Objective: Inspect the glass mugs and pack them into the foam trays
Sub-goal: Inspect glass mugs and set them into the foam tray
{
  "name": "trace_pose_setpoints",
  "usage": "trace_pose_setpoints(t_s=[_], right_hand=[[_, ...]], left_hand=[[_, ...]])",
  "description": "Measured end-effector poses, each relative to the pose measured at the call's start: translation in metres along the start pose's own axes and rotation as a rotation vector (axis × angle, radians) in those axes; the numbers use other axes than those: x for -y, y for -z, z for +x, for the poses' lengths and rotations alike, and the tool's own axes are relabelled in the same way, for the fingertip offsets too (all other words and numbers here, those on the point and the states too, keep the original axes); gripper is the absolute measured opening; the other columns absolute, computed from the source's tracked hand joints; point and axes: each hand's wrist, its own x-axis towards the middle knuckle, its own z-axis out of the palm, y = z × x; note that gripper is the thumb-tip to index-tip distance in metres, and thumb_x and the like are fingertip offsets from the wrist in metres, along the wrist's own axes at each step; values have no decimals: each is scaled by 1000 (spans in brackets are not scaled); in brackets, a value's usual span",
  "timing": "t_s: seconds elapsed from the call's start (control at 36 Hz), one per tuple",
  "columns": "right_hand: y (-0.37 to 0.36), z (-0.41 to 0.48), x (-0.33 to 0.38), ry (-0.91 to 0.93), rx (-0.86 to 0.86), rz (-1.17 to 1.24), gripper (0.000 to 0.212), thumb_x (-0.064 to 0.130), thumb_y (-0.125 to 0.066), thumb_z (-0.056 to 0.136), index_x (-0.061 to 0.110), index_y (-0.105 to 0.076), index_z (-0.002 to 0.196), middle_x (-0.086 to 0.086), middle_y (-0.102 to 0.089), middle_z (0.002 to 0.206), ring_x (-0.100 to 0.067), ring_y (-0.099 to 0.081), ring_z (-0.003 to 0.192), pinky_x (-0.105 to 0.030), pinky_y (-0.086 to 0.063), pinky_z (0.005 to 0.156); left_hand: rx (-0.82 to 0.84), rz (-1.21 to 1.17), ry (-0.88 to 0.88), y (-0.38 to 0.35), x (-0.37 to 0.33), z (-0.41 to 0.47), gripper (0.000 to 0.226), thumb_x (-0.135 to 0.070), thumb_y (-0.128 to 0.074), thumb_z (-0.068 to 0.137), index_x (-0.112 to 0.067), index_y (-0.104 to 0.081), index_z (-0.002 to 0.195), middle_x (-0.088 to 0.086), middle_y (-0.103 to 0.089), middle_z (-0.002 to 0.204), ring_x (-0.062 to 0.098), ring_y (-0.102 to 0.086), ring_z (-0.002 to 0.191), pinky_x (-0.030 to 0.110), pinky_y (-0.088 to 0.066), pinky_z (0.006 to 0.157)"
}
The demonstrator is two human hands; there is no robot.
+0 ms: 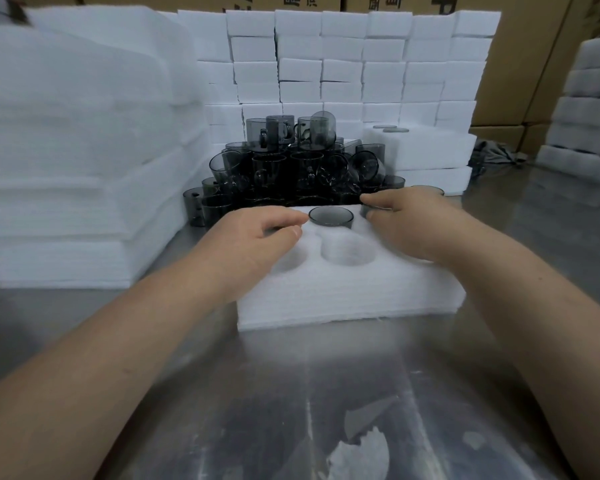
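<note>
My right grip [402,221] pinches a mug [367,211], seating it in the foam tray [343,292]'s far-right pocket; what my left grip [257,233] holds I cannot tell.

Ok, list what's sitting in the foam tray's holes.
One grey mug fills the far middle hole of the foam tray; the near middle hole is empty. The left hand and right hand mostly cover the side holes.
</note>
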Motion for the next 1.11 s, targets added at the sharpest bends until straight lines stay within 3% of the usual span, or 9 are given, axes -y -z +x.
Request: trace_pose_setpoints(t_s=[0.22,0.36,0.47,0.58,0.67,0.75,0.86,1.06,1.11], right_hand=[[-1,1,-1,-3,48,-12,39,43,-44,92,42,-49,130,18,-50,134,-13,-49,118,-21,-31,84],[-2,1,-2,9,109,6,41,48,-45,91,38,-51,130,22,-59,94,0,-45,68,-19,-33,63],[0,1,-3,10,153,18,44,50,-42,92,36,-48,133,16,-55,129,-9,-50,101,-21,-30,83],[2,-2,-2,3,180,8,46,54,-41,91,38,-47,133,12,-53,132,-14,-49,116,-24,-30,85],[2,-5,-1,16,178,5,43,54,-40,91,33,-54,126,9,-58,127,-13,-53,106,-28,-36,83],[0,-7,0,15,142,-2,43,54,-40,90,30,-58,121,8,-63,117,-11,-56,97,-29,-42,81],[-2,-7,0,13,73,33,35,54,-44,87,38,-61,114,14,-66,93,-2,-55,78,-23,-42,70],[3,-9,6,6,-46,126,34,40,-48,91,31,-58,122,13,-62,114,-15,-54,104,-29,-43,86],[6,-11,9,7,-102,130,33,38,-49,91,30,-58,122,9,-63,117,-16,-53,108,-31,-42,89]], left_hand=[[-8,0,1,1,0,0,23,-31,-54,88,-54,-58,87,-36,-58,98,-25,-47,95,-3,-34,73],[-10,-22,7,0,3,1,23,-30,-55,88,-52,-60,87,-36,-59,97,-24,-48,96,6,-32,78],[-14,-16,-6,0,4,2,23,-30,-55,89,-53,-59,88,-36,-59,99,-21,-48,98,7,-33,79],[-61,-68,-21,-1,3,3,26,-25,-52,92,-49,-61,84,-31,-64,92,-17,-54,95,2,-39,76],[-229,-199,-17,-2,2,6,28,-23,-47,92,-39,-66,81,-27,-67,87,-15,-57,90,1,-38,79],[-377,-403,126,-3,10,12,29,-26,-43,91,-29,-70,82,-15,-70,96,1,-60,100,23,-43,93],[-428,-562,254,-7,20,16,37,-31,-36,98,-23,-69,82,-6,-70,92,11,-63,93,25,-47,81],[-442,-591,313,-8,31,18,33,-30,-39,97,-19,-67,83,4,-64,104,16,-56,99,27,-43,88],[-433,-489,295,-8,33,17,21,-22,-48,92,-16,-69,89,2,-63,110,8,-57,93,12,-42,82]])
